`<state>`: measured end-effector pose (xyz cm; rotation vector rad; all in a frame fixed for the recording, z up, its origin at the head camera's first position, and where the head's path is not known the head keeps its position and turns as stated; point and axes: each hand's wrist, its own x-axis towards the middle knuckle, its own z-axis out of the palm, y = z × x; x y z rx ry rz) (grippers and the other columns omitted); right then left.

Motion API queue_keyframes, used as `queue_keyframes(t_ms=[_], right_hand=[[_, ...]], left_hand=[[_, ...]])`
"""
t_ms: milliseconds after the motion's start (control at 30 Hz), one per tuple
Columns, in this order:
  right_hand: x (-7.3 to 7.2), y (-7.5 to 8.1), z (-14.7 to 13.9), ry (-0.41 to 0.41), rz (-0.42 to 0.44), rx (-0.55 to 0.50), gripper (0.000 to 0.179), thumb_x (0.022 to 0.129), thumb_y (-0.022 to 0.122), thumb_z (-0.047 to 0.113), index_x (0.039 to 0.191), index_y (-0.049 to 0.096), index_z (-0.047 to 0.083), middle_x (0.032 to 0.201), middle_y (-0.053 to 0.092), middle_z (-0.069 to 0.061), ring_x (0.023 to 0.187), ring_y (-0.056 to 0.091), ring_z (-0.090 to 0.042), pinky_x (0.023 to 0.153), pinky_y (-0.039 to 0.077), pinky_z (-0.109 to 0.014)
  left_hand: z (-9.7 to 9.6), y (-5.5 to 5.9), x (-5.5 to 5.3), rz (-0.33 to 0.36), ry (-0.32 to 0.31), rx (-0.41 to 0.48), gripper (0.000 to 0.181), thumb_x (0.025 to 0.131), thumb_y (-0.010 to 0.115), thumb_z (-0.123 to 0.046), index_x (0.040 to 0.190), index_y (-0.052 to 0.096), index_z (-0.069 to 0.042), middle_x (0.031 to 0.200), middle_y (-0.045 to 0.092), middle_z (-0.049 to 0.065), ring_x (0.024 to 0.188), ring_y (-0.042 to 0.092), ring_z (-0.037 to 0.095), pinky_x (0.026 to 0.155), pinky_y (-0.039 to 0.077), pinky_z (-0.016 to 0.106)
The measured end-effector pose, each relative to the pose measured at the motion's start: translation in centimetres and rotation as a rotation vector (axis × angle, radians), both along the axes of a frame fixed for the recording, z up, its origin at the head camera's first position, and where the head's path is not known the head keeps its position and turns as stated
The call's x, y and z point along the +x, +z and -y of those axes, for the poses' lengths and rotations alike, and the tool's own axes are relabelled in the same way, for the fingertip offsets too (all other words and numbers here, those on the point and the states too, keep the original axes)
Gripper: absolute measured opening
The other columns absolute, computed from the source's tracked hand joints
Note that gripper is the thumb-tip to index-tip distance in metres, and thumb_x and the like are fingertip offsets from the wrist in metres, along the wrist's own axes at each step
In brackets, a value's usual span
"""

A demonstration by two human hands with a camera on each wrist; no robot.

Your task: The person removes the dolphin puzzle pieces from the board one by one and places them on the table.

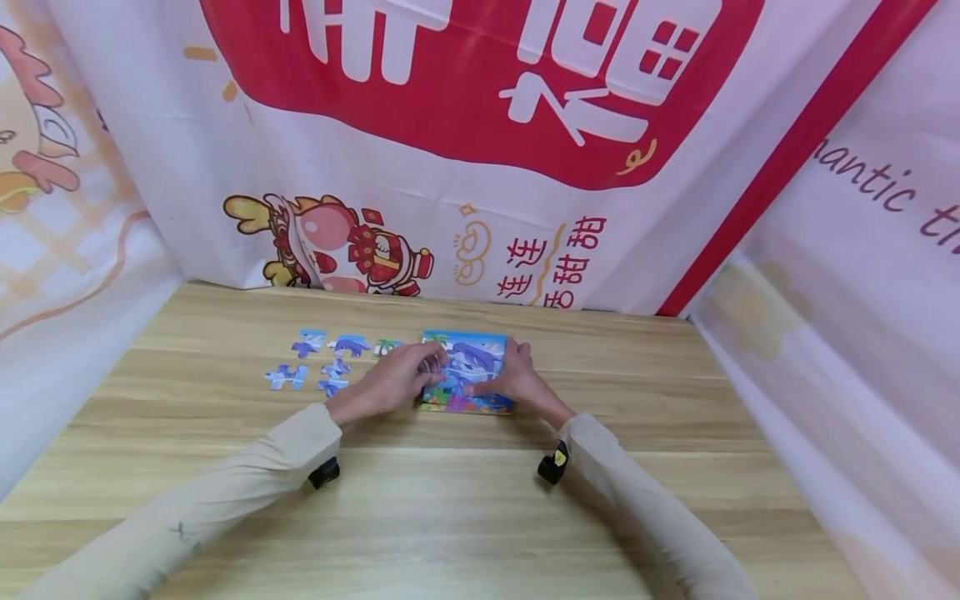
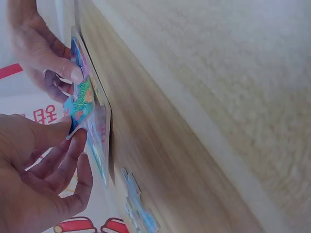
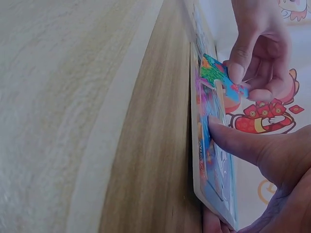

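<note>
Between thumb and fingertips, my left hand [image 1: 396, 379] pinches a jigsaw puzzle piece [image 2: 83, 103] printed in blue, green and orange. The piece is tilted over the left part of a puzzle board [image 1: 468, 406] with a dolphin picture. My right hand [image 1: 520, 377] grips the board's right side. In the right wrist view its thumb [image 3: 238, 141] lies on the picture, and fingertips show under the board's edge. Loose puzzle pieces [image 1: 285, 377] with blue and purple print lie left of the board. The left hand hides part of the board's left edge.
A palm-tree piece [image 1: 387, 347] lies just beyond the left hand. The wooden table [image 1: 450, 517] meets a printed cloth [image 1: 375, 150] at its far edge, and more cloth [image 1: 847, 333] hangs along the right side.
</note>
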<state>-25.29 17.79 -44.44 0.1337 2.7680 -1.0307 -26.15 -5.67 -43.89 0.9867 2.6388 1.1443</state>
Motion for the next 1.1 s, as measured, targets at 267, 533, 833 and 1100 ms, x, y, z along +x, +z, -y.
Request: queue_keyframes(t_ms=[267,533,833,1100], right_hand=[[0.1,-0.1,0.1,0.008,-0.018,0.005,0.115,0.078,0.095,0.035,0.161,0.024,0.002,0.146,0.035,-0.025,0.132,0.044,-0.038,0.117,0.040,-0.056],[0.2,-0.2,0.2,-0.011,-0.021,0.000,0.117,0.077,0.095,0.035,0.161,0.022,0.001,0.147,0.036,-0.026,0.132,0.045,-0.039,0.117,0.041,-0.056],[0.1,-0.4,0.1,-0.011,-0.026,-0.003,0.116,0.076,0.095,0.037,0.161,0.024,0.004,0.147,0.037,-0.024,0.132,0.044,-0.037,0.118,0.040,-0.055],[0.2,-0.4,0.1,-0.033,-0.023,-0.026,0.118,0.075,0.096,0.036,0.162,0.024,0.004,0.147,0.037,-0.024,0.132,0.045,-0.037,0.117,0.041,-0.055]], left_hand=[[0.7,0.4,0.0,0.173,0.002,0.109,0.015,0.100,0.071,-0.009,0.115,0.070,-0.008,0.104,0.072,0.005,0.092,0.067,0.018,0.083,0.058,0.035],[1.3,-0.3,0.1,0.235,-0.064,0.084,0.016,0.099,0.071,-0.006,0.115,0.073,-0.009,0.104,0.073,0.005,0.085,0.069,0.019,0.070,0.061,0.033],[2.3,0.5,0.0,0.356,-0.004,0.245,0.032,0.099,0.074,-0.018,0.125,0.065,-0.001,0.106,0.072,0.013,0.083,0.071,0.028,0.065,0.062,0.046],[5.3,1.4,-0.4,0.355,0.008,0.204,0.023,0.098,0.076,-0.023,0.113,0.071,-0.005,0.105,0.072,0.013,0.087,0.071,0.029,0.065,0.061,0.041]])
